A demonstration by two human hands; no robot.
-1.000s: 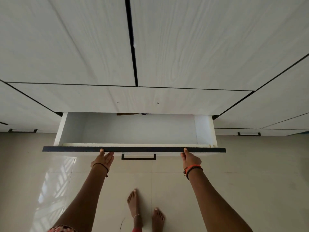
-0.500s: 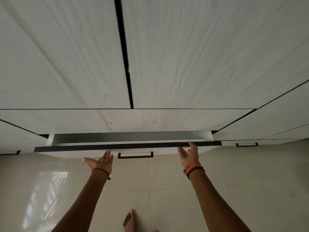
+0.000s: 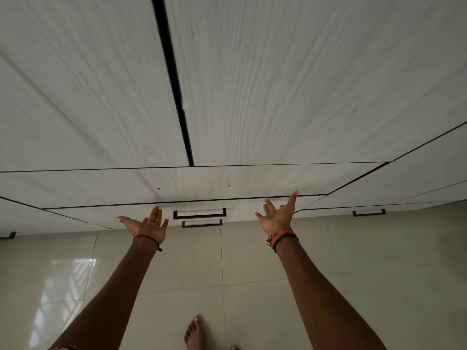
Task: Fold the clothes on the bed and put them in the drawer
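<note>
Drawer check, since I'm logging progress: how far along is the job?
Done: the drawer looks shut, flush with the wardrobe front. In hand: nothing; the left hand and right hand are open at its face. Left: cannot tell from this view.

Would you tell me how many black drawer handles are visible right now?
3: middle handle on the closed drawer, right handle, left handle cut off at the frame edge. The shape under the middle handle may be its reflection.

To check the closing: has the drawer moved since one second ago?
Yes. The drawer slid back into the wardrobe; its front is now level with the panel above.
</note>
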